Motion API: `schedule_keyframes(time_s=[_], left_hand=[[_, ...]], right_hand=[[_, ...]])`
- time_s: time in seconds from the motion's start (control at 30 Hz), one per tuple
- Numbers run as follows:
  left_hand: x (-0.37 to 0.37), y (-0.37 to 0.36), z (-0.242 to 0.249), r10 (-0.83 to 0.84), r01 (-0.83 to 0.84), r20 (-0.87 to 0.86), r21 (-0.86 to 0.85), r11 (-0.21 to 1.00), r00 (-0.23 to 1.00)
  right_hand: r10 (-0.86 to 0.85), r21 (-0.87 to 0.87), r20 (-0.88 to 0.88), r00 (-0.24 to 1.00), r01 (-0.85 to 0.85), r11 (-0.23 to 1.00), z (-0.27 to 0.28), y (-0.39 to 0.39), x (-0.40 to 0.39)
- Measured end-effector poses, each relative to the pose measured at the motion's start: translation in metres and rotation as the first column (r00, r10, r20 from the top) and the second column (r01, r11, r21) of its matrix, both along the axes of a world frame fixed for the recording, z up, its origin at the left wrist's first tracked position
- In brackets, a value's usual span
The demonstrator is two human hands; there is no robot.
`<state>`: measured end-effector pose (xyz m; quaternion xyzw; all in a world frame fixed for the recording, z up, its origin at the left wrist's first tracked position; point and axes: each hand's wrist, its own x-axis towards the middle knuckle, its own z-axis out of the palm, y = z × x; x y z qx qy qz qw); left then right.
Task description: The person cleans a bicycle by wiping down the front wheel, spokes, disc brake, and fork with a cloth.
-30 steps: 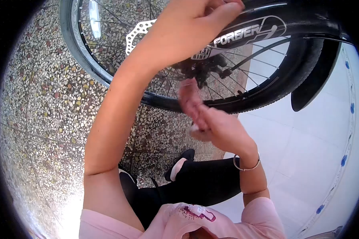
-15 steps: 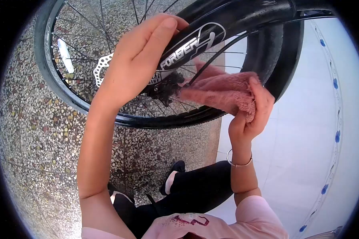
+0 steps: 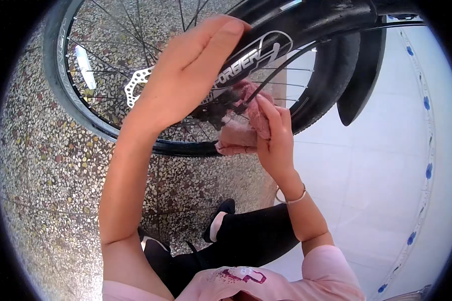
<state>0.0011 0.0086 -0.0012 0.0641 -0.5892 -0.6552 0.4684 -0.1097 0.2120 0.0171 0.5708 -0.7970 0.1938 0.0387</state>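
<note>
My left hand (image 3: pixel 186 75) is wrapped over the black fork (image 3: pixel 253 60), which carries white lettering, with the fingertips hidden behind it. In my right hand (image 3: pixel 276 130) a pink cloth (image 3: pixel 238 135) is gripped, pressed near the dark brake part (image 3: pixel 213 111) at the fork's lower end. Part of the cloth hangs over the wheel rim. A black cable (image 3: pixel 281 67) runs past my right fingers. The perforated silver disc (image 3: pixel 134 86) shows left of my left wrist, inside the spoked wheel (image 3: pixel 60 65).
Speckled stone floor (image 3: pixel 50 175) lies under the wheel. White tiles with a blue-flowered border (image 3: pixel 428 170) are on the right. A black mudguard (image 3: pixel 361 80) hangs beside the tyre. My shoe (image 3: pixel 227 205) and dark-clad legs are below.
My right hand has moved left with the cloth, closer to the brake part. The fork and my left hand have shifted slightly right, and the mudguard's end now stands apart from the tyre.
</note>
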Motion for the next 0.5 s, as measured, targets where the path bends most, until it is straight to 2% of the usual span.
schedule_keyframes(time_s=[0.07,0.13,0.17,0.2,0.27,0.33,0.4,0.43,0.5], left_hand=[[0.000,0.004,0.001,-0.016,0.016,-0.003,0.016,1.000,1.000],[0.003,0.004,0.004,-0.039,0.042,0.048,-0.076,0.996,0.998],[-0.001,0.005,0.001,-0.162,0.160,0.036,0.034,0.986,0.986],[-0.002,0.005,-0.001,-0.164,0.162,0.045,0.037,0.986,0.985],[-0.003,0.004,-0.002,-0.093,0.093,0.038,0.012,0.996,0.995],[-0.005,-0.002,-0.004,-0.222,0.228,-0.114,0.039,0.973,0.968],[0.001,-0.007,-0.009,-0.268,0.268,-0.014,0.029,0.963,0.963],[-0.003,-0.003,-0.010,-0.148,0.148,-0.093,-0.004,0.989,0.985],[-0.001,-0.003,-0.012,-0.092,0.088,-0.066,-0.062,0.994,0.994]], right_hand=[[0.006,0.024,0.087,0.996,-0.008,1.000,0.001,0.006,0.005],[0.034,0.175,0.183,0.983,-0.067,0.982,0.004,0.011,0.018],[0.017,0.261,0.187,0.982,-0.067,0.963,0.005,0.013,0.025],[0.015,0.263,0.197,0.980,-0.068,0.963,0.003,0.016,0.024],[0.006,0.538,0.262,0.965,-0.151,0.830,0.003,0.023,0.020],[-0.038,0.537,0.287,0.957,-0.129,0.834,0.008,0.024,0.015],[0.096,0.180,0.212,0.972,-0.135,0.974,0.013,0.022,0.006],[0.087,0.053,0.120,0.989,-0.093,0.994,0.020,0.021,0.004],[0.003,-0.142,-0.083,0.997,-0.015,0.990,0.030,0.023,-0.004]])
